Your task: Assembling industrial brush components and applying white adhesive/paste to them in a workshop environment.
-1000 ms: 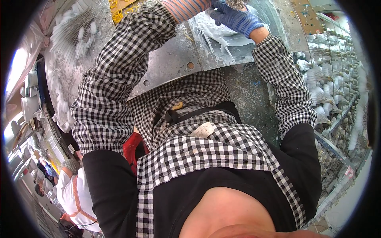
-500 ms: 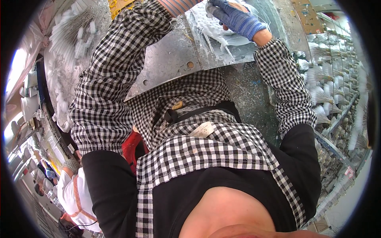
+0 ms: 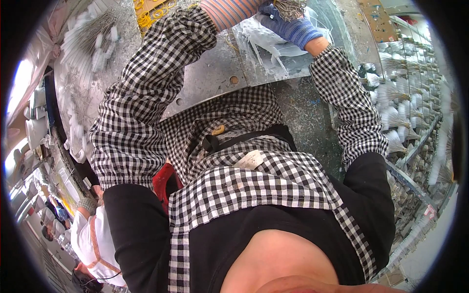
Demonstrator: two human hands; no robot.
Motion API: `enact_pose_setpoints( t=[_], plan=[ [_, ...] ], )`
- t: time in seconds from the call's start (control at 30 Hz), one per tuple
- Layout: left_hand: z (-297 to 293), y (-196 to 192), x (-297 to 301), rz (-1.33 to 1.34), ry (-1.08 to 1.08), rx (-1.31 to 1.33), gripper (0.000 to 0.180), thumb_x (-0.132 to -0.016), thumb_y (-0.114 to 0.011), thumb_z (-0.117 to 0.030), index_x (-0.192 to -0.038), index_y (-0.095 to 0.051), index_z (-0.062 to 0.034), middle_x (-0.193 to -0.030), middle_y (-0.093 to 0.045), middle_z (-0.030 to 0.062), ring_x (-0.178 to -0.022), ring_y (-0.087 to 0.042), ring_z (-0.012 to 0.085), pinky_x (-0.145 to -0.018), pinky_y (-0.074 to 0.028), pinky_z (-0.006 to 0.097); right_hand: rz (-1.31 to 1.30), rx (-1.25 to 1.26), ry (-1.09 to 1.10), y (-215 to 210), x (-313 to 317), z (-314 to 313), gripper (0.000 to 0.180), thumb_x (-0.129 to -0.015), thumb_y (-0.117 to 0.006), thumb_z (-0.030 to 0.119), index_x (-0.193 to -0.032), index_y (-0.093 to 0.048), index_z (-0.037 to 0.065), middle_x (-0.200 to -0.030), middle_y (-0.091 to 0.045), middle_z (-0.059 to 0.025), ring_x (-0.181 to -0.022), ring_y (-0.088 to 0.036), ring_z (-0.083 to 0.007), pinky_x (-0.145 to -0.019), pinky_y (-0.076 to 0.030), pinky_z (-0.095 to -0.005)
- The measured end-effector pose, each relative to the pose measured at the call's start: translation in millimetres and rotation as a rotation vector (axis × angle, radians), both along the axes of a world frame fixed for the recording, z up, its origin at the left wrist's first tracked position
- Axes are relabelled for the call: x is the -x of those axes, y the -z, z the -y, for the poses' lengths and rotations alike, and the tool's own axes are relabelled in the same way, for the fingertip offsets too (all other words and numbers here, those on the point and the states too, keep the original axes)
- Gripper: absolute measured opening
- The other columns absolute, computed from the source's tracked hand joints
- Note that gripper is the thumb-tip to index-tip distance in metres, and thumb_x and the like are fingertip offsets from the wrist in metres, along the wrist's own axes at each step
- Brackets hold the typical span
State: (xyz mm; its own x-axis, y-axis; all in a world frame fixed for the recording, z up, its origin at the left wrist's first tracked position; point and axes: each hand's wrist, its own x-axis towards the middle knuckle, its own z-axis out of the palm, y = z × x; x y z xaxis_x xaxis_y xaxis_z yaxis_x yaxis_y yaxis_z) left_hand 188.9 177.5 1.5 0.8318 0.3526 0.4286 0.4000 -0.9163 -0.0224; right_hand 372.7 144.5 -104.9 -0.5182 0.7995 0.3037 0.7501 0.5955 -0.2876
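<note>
Head view only, looking straight down the torso. Right hand point(image 3: 293, 27) in a blue knit glove sits at the top edge, fingers curled shut round a bunch of thin wire pieces point(image 3: 289, 6); the bundle is cut off by the frame, so its length can't be judged. Left hand is out of frame: only the striped cuff point(image 3: 229, 12) and the checkered sleeve point(image 3: 146, 97) show, so finger state can't be told.

Wire bunch is above a clear plastic sheet point(image 3: 273, 53) with white streaks, which lies on a grey metal plate point(image 3: 210, 80) with round holes, at the bench's near edge.

Judgement on doing this well: keep the bunch pinched tight near one end so the strands stay aligned, and work over the sheet so loose pieces land there, not in the debris on the bench.

Wires look fine, grey-brown, slightly splayed, springy.

Also visible: yellow rubber bands point(image 3: 146, 17) top left, racks of white-tipped brush bundles point(image 3: 400, 112) on the right, another person in white point(image 3: 93, 244) lower left.
</note>
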Motion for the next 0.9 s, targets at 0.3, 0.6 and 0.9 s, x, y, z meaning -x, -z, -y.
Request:
enact_pose_setpoints(
  t=[0.3, 0.6, 0.9],
  plan=[
    [-4, -1, -1, 0.017, -0.051, -0.017, 0.023, -0.076, -0.067, -0.014, -0.100, -0.065, -0.0151, -0.096, -0.065, 0.0033, -0.097, -0.060, 0.0251, -0.083, -0.050, 0.038, -0.014, 0.082, 0.077, 2, 1, 0, 0.034, -0.092, -0.065, 0.036, -0.109, -0.068, 0.007, -0.099, -0.072, -0.0104, -0.092, -0.069, -0.0265, -0.084, -0.055, -0.0376],
    [17, -6, 34, 0.586, -0.177, 0.328, 0.026, -0.091, -0.069, -0.011, -0.114, -0.060, -0.0025, -0.112, -0.066, 0.0074, -0.105, -0.061, 0.0180, -0.095, -0.048, 0.033, -0.292, -0.016, 0.079, -69, 12, 32, 0.024, -0.089, -0.066, 0.026, -0.108, -0.066, 0.012, -0.089, -0.069, -0.0084, -0.080, -0.068, -0.0287, -0.073, -0.054, -0.0391],
    [132, -56, 73, 1.666, -0.062, 1.809, 0.047, -0.102, -0.047, -0.041, -0.133, -0.052, -0.0058, -0.132, -0.060, 0.0106, -0.120, -0.058, 0.0279, -0.095, -0.053, 0.047, -1.005, 0.196, 0.363, -156, -26, 130, 0.015, -0.089, -0.070, 0.008, -0.104, -0.071, 0.006, -0.092, -0.071, -0.0024, -0.080, -0.065, -0.0066, -0.067, -0.052, -0.0223]
  ],
)
